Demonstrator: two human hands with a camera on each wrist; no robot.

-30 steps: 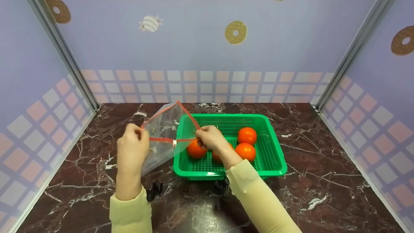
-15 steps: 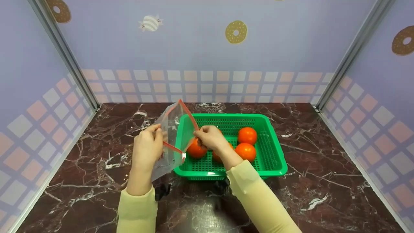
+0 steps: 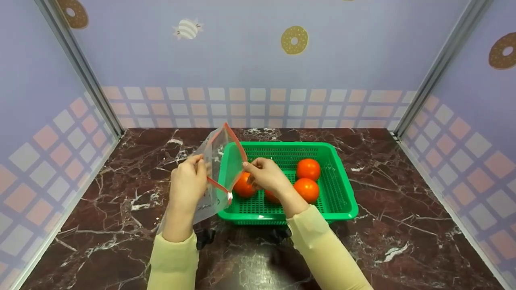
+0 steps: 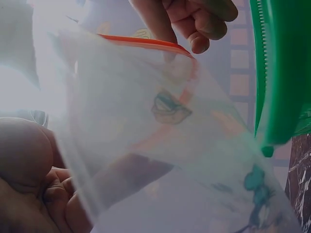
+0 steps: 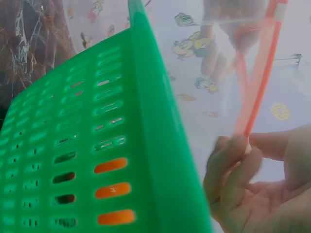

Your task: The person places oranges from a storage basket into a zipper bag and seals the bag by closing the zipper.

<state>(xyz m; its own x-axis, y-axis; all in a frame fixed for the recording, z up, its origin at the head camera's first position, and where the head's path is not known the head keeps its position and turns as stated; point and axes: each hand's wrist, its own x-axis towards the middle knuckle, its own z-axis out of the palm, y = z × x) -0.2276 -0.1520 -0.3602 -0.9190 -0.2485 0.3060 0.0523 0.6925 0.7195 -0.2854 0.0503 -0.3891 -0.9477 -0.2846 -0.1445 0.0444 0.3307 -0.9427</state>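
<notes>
A clear zip bag (image 3: 215, 161) with a red seal strip and cartoon prints hangs in the air at the left edge of a green slotted basket (image 3: 342, 189). My left hand (image 3: 189, 181) pinches one side of its mouth. My right hand (image 3: 264, 173) pinches the other side at the red strip (image 5: 255, 87). The mouth is parted between them. Several orange-red tomatoes (image 3: 308, 168) lie in the basket; one (image 3: 243, 187) is partly behind the bag and my right hand. The left wrist view looks through the bag film (image 4: 160, 145) at the right hand's fingers (image 4: 194, 19).
The basket sits mid-table on a dark red marble top (image 3: 403, 225). Lilac walls with tile print close the back and both sides. The basket wall (image 5: 146, 145) fills the right wrist view, tomato colour showing through its slots.
My left hand has moved right, towards the right hand, and the bag's mouth has gone from stretched flat to bowed apart. The right hand has stayed by the basket's left edge.
</notes>
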